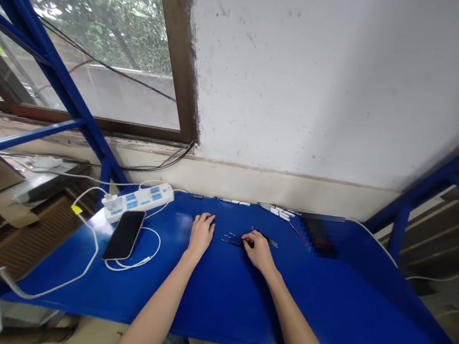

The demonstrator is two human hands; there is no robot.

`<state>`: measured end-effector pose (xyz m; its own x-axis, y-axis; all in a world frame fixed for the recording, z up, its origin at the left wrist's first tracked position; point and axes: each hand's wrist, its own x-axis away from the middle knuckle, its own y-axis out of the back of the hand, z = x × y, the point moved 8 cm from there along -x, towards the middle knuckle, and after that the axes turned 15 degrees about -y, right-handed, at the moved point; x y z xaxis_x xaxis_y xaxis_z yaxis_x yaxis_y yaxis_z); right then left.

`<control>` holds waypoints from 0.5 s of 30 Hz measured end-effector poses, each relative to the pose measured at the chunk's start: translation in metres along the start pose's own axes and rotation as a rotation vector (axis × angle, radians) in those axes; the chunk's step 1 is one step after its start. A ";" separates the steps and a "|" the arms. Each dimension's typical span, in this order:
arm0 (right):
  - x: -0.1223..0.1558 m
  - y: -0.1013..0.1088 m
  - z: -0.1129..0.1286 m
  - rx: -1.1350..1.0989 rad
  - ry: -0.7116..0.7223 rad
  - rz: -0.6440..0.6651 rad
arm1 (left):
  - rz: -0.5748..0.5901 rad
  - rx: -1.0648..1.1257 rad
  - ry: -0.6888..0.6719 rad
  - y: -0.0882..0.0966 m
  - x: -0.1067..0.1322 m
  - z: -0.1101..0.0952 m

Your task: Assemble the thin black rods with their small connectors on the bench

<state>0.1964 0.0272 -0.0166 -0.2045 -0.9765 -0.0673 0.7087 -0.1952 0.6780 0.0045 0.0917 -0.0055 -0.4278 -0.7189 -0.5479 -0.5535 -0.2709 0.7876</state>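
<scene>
My left hand (202,232) lies palm down on the blue tabletop (222,299), its fingers stretched forward and holding nothing. To its right, my right hand (259,249) has thumb and fingers pinched together on a thin dark pen refill (237,237). Several such refills lie around and under these fingers, their tips pointing left and some ends showing past the hand on the right. Behind the hands, near the wall, is a cluster of white and dark pen parts (278,212). A short row of slim pen parts (234,201) lies left of that cluster.
A phone (124,235) rests on the left, beside a white power strip (139,202) with a plug in it. A white cable (93,256) loops over the left edge. At the back right lies a blurred dark object (318,236). Blue metal posts (400,232) flank the table.
</scene>
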 end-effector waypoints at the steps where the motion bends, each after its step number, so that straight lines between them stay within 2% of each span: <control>1: 0.000 0.000 0.000 -0.001 0.001 -0.004 | 0.015 0.010 -0.009 -0.001 -0.001 -0.001; 15: 0.004 -0.003 0.006 0.011 0.063 -0.013 | 0.022 0.101 -0.003 -0.002 0.000 -0.006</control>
<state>0.1899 0.0244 -0.0146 -0.1707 -0.9778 -0.1216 0.6987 -0.2072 0.6848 0.0103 0.0885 -0.0053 -0.4423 -0.7221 -0.5318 -0.6130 -0.1894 0.7670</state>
